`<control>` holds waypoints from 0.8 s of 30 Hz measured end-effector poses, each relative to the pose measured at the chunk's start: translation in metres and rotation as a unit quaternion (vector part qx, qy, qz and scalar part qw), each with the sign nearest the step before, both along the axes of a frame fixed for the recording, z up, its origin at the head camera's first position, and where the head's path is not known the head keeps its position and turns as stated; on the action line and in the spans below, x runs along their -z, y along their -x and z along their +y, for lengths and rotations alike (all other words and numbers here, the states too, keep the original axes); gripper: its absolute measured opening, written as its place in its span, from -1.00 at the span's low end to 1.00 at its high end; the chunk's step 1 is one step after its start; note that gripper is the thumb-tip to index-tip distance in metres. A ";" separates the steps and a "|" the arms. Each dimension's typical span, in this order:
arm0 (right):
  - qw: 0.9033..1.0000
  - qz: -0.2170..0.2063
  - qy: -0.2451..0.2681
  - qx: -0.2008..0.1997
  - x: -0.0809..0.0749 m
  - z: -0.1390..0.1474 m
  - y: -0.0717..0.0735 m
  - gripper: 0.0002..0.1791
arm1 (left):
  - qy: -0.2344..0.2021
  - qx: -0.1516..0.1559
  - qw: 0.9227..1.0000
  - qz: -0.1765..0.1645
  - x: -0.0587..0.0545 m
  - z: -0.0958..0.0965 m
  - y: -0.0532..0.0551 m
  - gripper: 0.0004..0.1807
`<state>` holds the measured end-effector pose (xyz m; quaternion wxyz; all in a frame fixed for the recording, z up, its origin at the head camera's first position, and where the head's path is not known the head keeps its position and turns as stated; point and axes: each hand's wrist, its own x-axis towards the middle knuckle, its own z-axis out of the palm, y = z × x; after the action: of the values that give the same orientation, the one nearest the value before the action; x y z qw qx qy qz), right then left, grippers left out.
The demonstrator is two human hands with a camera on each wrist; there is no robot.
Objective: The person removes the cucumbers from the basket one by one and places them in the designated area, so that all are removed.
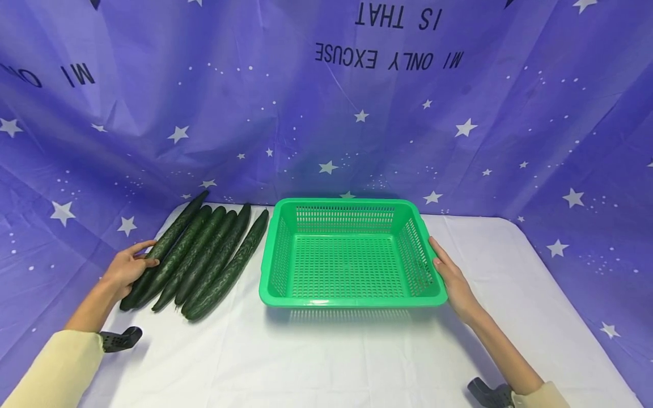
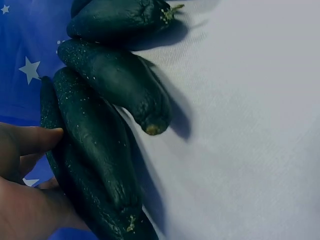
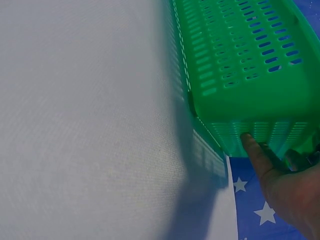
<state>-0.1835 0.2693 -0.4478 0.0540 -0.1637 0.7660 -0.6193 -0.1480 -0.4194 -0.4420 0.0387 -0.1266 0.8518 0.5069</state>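
Several dark green cucumbers [image 1: 224, 286] lie side by side on the white-covered table. My left hand [image 1: 127, 271] is at the outer side of the leftmost cucumber [image 1: 176, 226]. Its thumb [image 2: 42, 138] rests against that cucumber's skin, and the other fingers are partly hidden beside it. To the right of the cucumbers is a green plastic basket [image 1: 352, 301] with slotted walls and nothing inside. My right hand [image 1: 456, 283] touches the basket's right side, one straight finger [image 3: 257, 155] against the outer wall.
The white tablecloth [image 1: 326, 362] spreads in front of the basket and to its right. A purple star-printed cloth [image 1: 326, 124] hangs behind and at both sides. Black wrist-worn devices sit at the left sleeve [image 1: 121, 340] and the right sleeve [image 1: 490, 392].
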 end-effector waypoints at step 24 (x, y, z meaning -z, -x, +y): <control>1.000 -0.010 -0.028 0.006 -0.003 0.004 -0.001 -0.37 | 0.105 0.063 0.992 -0.005 -0.012 0.010 0.011 -0.28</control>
<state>-0.1827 0.2731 -0.4443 0.0619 -0.1512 0.7837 -0.5993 -0.1586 -0.4090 -0.4304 0.0615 -0.0787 0.9063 0.4107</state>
